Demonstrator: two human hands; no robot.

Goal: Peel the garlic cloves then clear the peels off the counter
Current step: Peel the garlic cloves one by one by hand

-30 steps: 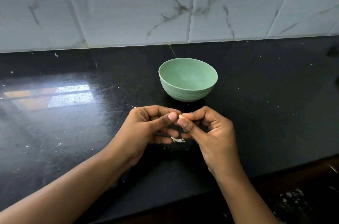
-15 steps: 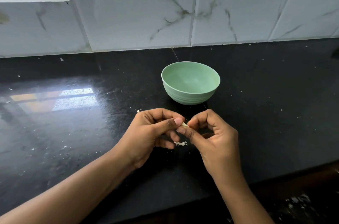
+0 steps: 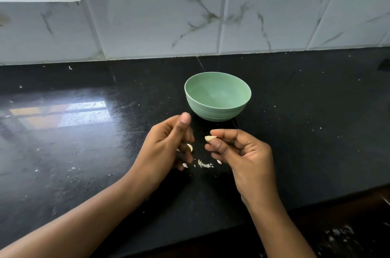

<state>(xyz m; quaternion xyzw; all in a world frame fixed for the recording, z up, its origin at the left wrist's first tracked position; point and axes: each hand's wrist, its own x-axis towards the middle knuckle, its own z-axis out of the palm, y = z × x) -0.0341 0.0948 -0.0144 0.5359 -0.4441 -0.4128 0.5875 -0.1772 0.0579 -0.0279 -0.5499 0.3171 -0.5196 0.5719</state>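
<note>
One black counter [image 3: 295, 131] fills the lower view, backed by a wall of white marbled tiles [image 3: 158, 14]. One green bowl [image 3: 217, 109] stands upright on the counter, nothing showing inside it, just beyond both hands.

Two bare hands hover over the counter, a little apart. The left hand [image 3: 166, 148] has its thumb [image 3: 185, 119] lifted clear of the other fingers, which curl inward. One pale piece [image 3: 190, 147] sits against those curled fingers. Whether it is clove or skin, and whether the fingers truly grip it, cannot be told. The right hand [image 3: 244, 156] pinches one garlic clove [image 3: 210, 138] between thumb tip and forefinger tip, the remaining fingers folded loosely beneath. The clove points toward the left hand, in the air near the bowl's base, touching neither.

On the counter between and below the hands lie a few small white peels [image 3: 205, 165], scattered in a loose patch. Tiny pale specks dot the rest of the surface.
</note>
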